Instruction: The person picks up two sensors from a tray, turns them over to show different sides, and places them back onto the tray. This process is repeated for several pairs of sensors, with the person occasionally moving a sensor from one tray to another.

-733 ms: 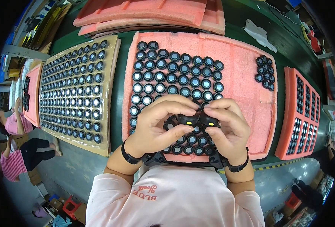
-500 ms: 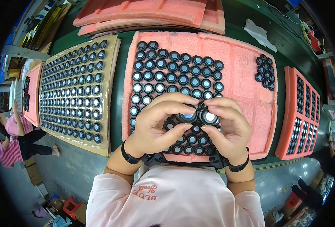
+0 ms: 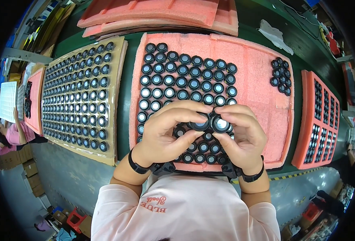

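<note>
Over the pink foam tray (image 3: 257, 132), my hands are side by side, each pinching a round black lens-like part. My left hand (image 3: 163, 130) has its thumb and fingers closed around one part (image 3: 200, 122), whose shiny face is turned up. Between the thumb and fingertips of my right hand (image 3: 243, 136) is another such part (image 3: 220, 124), with a bright reflecting disc. The two parts are close together, perhaps touching. Beneath and beyond my hands, rows of similar black parts (image 3: 194, 84) stand in the tray, some hidden by my hands.
A small cluster of parts (image 3: 281, 76) lies at the tray's right. To the left is a tan, film-covered board (image 3: 115, 100) full of parts; to the right, a filled pink foam tray (image 3: 300, 148). Stacked foam sheets (image 3: 157, 12) and a white cloth (image 3: 274, 35) lie beyond.
My hands stay in place; the two held parts have tilted slightly, changing their reflections. At far left, another person has raised a white gridded tray.
</note>
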Available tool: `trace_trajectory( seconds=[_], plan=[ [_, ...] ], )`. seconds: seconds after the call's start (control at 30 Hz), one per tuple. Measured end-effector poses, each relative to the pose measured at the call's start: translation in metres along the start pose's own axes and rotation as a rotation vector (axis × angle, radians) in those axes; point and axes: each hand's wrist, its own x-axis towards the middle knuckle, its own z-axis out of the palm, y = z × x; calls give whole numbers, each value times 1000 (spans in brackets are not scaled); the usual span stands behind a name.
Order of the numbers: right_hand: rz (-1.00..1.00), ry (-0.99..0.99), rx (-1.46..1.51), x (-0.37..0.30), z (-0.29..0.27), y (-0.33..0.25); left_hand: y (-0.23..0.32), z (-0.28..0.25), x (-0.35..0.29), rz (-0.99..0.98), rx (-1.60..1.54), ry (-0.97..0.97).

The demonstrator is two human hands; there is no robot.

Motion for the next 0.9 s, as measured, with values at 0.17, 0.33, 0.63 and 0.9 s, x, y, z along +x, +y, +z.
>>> trace_trajectory(
  seconds=[0.17, 0.33, 0.63, 0.9],
  plan=[
    [-11, -91, 16, -2, -7, 4, 0, 3, -1, -33, -36, 8],
    [23, -70, 188, 2, -3, 3, 0, 4, 0, -43, -158, 30],
    [294, 42, 266, 4, 2, -15, 26, 3, 1, -137, -191, 181],
    [87, -257, -239, 22, -16, -23, 41, -32, 0, -97, 338, 13]
  ],
)
